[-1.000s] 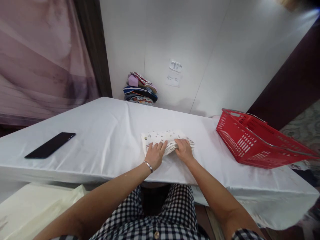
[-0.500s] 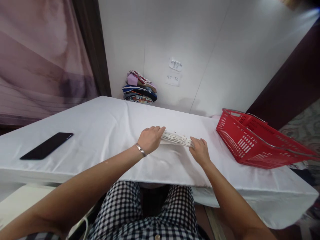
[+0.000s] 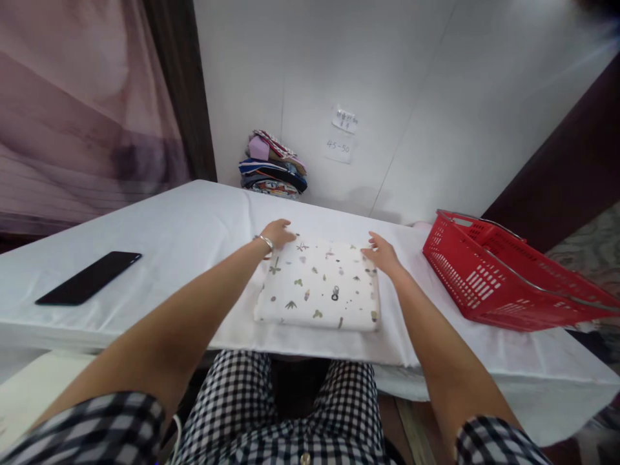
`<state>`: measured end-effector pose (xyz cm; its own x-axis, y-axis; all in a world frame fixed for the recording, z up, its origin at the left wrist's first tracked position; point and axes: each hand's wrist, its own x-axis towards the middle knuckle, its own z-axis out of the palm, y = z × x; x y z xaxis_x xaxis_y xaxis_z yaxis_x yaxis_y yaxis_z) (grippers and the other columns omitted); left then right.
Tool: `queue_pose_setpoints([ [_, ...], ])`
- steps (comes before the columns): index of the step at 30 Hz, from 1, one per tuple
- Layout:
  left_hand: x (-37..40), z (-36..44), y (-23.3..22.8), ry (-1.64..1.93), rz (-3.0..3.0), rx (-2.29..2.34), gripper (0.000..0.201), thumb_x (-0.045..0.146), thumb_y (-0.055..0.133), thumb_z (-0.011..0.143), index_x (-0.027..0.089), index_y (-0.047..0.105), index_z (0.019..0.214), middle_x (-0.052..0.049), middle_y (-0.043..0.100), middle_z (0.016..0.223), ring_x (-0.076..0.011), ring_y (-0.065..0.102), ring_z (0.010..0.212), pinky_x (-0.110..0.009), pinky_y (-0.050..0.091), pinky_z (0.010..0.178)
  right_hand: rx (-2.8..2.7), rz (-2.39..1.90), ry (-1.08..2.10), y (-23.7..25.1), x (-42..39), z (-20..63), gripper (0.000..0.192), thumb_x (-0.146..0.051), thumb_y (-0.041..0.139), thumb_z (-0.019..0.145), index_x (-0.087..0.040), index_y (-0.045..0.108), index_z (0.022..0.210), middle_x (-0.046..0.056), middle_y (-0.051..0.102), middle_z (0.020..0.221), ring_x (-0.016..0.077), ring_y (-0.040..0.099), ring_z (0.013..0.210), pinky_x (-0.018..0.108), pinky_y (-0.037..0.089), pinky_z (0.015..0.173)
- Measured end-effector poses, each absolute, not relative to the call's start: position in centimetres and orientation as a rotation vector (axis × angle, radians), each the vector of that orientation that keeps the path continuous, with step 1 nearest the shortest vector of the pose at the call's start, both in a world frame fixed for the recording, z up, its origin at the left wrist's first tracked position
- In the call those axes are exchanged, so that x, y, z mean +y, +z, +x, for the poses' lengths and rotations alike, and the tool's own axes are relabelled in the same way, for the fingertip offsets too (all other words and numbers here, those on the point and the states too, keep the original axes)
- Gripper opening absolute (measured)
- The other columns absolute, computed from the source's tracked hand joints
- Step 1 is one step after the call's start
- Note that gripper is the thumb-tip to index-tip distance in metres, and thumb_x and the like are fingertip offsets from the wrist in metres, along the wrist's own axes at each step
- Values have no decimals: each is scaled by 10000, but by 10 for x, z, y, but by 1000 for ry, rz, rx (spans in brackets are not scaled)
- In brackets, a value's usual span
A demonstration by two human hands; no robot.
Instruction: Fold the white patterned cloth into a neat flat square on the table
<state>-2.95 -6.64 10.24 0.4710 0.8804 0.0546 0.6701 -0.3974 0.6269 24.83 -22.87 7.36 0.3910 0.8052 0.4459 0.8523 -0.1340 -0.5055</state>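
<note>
A white folded cloth (image 3: 320, 290) printed with small leaves and animal-like figures lies flat on the white-covered table near its front edge. My left hand (image 3: 277, 236), a silver bracelet on its wrist, is at the cloth's far left corner with thumb and fingers apart. At the far right corner, the fingertips of my right hand (image 3: 382, 254) touch or hover just over the cloth; its fingers are spread. Whether either hand presses on the cloth I cannot tell.
A red plastic basket (image 3: 484, 284) with metal handles stands on the right of the table (image 3: 203, 213). On the left lies a black phone (image 3: 90, 278). Several folded garments (image 3: 274, 168) are stacked by the wall, near two paper notes (image 3: 339, 148).
The folded cloth was held up on edge between both hands; now it lies flat on the table, its printed face up. Both hands have loosened and sit at its far corners.
</note>
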Motion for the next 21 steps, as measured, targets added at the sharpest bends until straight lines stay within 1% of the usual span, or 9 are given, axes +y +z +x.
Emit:
queue_pose_setpoints([
  [2, -71, -17, 67, 491, 2334, 1401, 606, 341, 560, 776, 143, 393, 1323, -143, 452, 1351, -240, 482, 1177, -332, 393, 958, -1487, -2051, -163, 50, -205, 233, 500, -341, 560, 785, -150, 512, 1244, 132, 577, 1192, 259, 528, 1088, 418, 400, 940],
  [4, -85, -7, 34, 405, 2573, 1272, 576, 393, 502, 816, 171, 379, 1333, -123, 348, 1433, -244, 334, 1300, -376, 301, 1039, -1669, -2037, -147, 28, -192, 208, 467, -341, 504, 830, -172, 494, 1266, 102, 527, 1280, 234, 458, 1193, 380, 349, 1003],
  [5, -94, -3, 20, 337, 2670, 1157, 569, 429, 471, 830, 189, 374, 1337, -107, 315, 1454, -236, 278, 1331, -393, 255, 1065, -1781, -2009, -113, 18, -190, 194, 460, -353, 481, 848, -193, 479, 1279, 82, 510, 1304, 217, 437, 1214, 375, 325, 1020],
  [7, -110, 1, -3, 218, 2757, 1013, 554, 485, 381, 858, 231, 357, 1349, -67, 278, 1476, -236, 222, 1354, -440, 186, 1086, -1965, -2005, 2, 1, -190, 170, 460, -385, 445, 871, -229, 440, 1305, 67, 466, 1350, 217, 373, 1266, 428, 263, 1044],
  [8, -115, 2, -11, 188, 2769, 1001, 545, 491, 331, 874, 233, 354, 1353, -58, 259, 1485, -237, 188, 1365, -453, 158, 1091, -2002, -2028, 51, -5, -192, 161, 454, -393, 410, 891, -237, 422, 1317, 68, 426, 1384, 217, 330, 1295, 451, 236, 1051],
  [10, -120, 2, -19, 157, 2776, 1001, 556, 489, 280, 887, 217, 335, 1369, -59, 226, 1496, -242, 145, 1376, -464, 124, 1094, -2014, -2089, 113, -15, -197, 151, 450, -400, 340, 921, -245, 388, 1340, 71, 343, 1438, 220, 248, 1339, 485, 187, 1059],
  [12, -119, 2, -21, 148, 2777, 1000, 567, 483, 274, 887, 204, 321, 1379, -63, 201, 1503, -243, 124, 1380, -463, 111, 1096, -1997, -2126, 129, -20, -199, 150, 460, -406, 294, 935, -244, 357, 1361, 66, 286, 1467, 217, 200, 1359, 494, 155, 1069],
  [17, -102, 3, -12, 90, 2793, 1015, 560, 493, 322, 866, 234, 357, 1361, -50, 235, 1494, -247, 144, 1375, -496, 105, 1087, -1982, -2156, 134, -23, -198, 154, 478, -418, 274, 937, -250, 323, 1381, 52, 256, 1479, 212, 185, 1367, 496, 138, 1079],
  [21, -91, -1, -13, 119, 2769, 1147, 584, 482, 255, 884, 197, 317, 1390, -57, 191, 1505, -236, 109, 1383, -493, 72, 1095, -1993, -2143, 129, -21, -200, 154, 486, -428, 282, 933, -249, 318, 1383, 47, 254, 1480, 202, 172, 1371, 482, 134, 1084],
])
